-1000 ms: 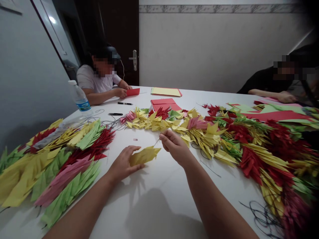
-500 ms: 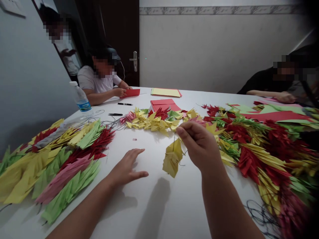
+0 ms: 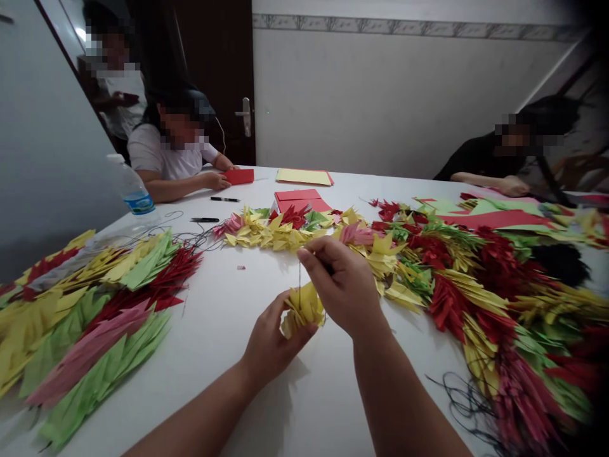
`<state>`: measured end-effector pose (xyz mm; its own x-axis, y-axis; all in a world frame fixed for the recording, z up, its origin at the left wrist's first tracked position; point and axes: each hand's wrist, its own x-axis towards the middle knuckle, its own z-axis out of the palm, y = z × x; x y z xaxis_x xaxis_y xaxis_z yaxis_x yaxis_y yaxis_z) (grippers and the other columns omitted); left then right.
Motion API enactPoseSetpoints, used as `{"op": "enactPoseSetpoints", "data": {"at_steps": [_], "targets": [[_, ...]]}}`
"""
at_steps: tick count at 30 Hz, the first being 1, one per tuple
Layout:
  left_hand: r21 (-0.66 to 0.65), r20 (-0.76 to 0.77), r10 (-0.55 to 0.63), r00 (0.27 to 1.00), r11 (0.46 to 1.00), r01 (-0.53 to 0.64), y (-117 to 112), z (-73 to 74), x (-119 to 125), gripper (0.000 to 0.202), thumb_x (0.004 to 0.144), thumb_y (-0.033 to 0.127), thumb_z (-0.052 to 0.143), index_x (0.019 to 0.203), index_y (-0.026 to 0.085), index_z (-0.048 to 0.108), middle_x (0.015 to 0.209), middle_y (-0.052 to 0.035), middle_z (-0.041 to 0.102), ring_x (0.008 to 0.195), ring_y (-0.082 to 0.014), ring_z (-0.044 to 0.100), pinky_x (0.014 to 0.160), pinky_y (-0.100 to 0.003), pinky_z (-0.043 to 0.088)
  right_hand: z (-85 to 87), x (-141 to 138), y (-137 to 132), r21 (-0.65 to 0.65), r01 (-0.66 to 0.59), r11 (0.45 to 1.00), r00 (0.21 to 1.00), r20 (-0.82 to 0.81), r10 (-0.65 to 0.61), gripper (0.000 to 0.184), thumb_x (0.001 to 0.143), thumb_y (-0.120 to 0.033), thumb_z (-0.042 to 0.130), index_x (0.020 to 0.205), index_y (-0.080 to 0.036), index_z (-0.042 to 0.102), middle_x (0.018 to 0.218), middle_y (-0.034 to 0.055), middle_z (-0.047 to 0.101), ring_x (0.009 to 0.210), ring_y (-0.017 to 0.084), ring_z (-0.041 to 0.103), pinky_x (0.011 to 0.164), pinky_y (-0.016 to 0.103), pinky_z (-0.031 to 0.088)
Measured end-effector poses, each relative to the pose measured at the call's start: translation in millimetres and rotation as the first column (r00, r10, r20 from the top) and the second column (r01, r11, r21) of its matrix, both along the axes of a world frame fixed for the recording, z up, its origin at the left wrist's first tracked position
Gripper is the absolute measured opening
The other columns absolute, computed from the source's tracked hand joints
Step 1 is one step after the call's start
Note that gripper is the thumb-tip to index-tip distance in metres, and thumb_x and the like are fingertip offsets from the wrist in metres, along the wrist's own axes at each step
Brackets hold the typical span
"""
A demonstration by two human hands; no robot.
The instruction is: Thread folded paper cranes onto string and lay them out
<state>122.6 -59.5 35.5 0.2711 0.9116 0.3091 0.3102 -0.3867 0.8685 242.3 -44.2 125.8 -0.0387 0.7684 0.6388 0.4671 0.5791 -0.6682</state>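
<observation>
A small stack of yellow folded-paper pieces (image 3: 299, 312) hangs on a dark string (image 3: 300, 279) above the white table. My left hand (image 3: 273, 330) is closed around the stack from the left and below, thumb on the near side. Above it, my right hand (image 3: 340, 279) pinches the upper part of the string between thumb and fingers. Just beyond my hands lies a row of yellow folded-paper pieces (image 3: 266, 238). Strung bundles of folded paper spread on both sides, among them a green bundle (image 3: 111, 374) at left and a red bundle (image 3: 450, 304) at right.
A water bottle (image 3: 136, 190) stands at the far left, near two pens, one a black pen (image 3: 225, 199). Red sheets (image 3: 302, 200) and a paper stack (image 3: 304, 176) lie farther back. Loose black string (image 3: 466, 397) tangles at right. People sit at the far side; another person stands behind.
My left hand, open and apart before, has moved right and closed around the hanging yellow paper stack. My right hand keeps its pinch on the string. The view has shifted slightly right.
</observation>
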Motion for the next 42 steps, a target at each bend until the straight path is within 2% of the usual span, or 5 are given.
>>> {"op": "enactPoseSetpoints", "data": {"at_steps": [13,20,28,35,42], "targets": [[-0.12,0.191,-0.07,0.979,0.988,0.094,7.7,-18.8,-13.1,0.03,0.069,0.04,0.062,0.087,0.017,0.053,0.083,-0.0042,0.056,0.078,-0.016,0.054,0.073,-0.029,0.046,5.8,3.9,-5.7,0.06,0.049,0.997,0.979,0.196,-0.06,0.017,0.082,-0.026,0.049,0.066,-0.019,0.047,0.048,-0.0062,0.039,0.043,0.007,0.033,0.047,0.021,0.027],[-0.295,0.442,-0.249,0.862,0.867,0.402,8.4,-33.3,-15.7,0.064,0.06,0.06,0.062,0.104,0.015,0.051,0.092,-0.0083,0.058,0.087,-0.0217,0.055,0.078,-0.034,0.043,8.9,8.4,-7.0,0.095,0.069,0.993,0.98,0.178,-0.085,0.018,0.082,-0.026,0.049,0.066,-0.02,0.046,0.047,-0.0067,0.04,0.042,0.006,0.035,0.045,0.02,0.027],[-0.339,0.392,-0.423,0.817,0.759,0.556,6.3,-22.1,-15.1,0.074,0.06,0.061,0.063,0.119,0.021,0.045,0.102,-0.0108,0.056,0.09,-0.0243,0.054,0.077,-0.038,0.044,10.6,14.2,-6.2,0.128,0.097,0.987,0.985,0.132,-0.114,0.017,0.083,-0.026,0.05,0.067,-0.02,0.046,0.047,-0.0072,0.038,0.041,0.005,0.033,0.044,0.02,0.028],[-0.307,0.449,-0.417,0.79,0.759,0.575,7.7,-20.9,-13.4,0.074,0.062,0.065,0.057,0.121,0.023,0.045,0.09,-0.0071,0.054,0.08,-0.0207,0.053,0.072,-0.035,0.044,11.3,20.1,-6.1,0.11,0.086,0.99,0.973,0.205,-0.107,0.018,0.082,-0.028,0.05,0.066,-0.02,0.046,0.046,-0.0067,0.038,0.042,0.006,0.035,0.044,0.02,0.028],[-0.246,0.38,-0.297,0.876,0.881,0.405,7.8,-22.2,-14.5,0.074,0.06,0.069,0.055,0.116,0.021,0.048,0.084,-0.0053,0.047,0.069,-0.0146,0.044,0.062,-0.029,0.042,11.3,12.9,-9.9,0.151,0.054,0.987,0.96,0.265,-0.093,0.017,0.082,-0.027,0.049,0.067,-0.019,0.048,0.045,-0.0074,0.038,0.04,0.006,0.033,0.043,0.019,0.027]]}}
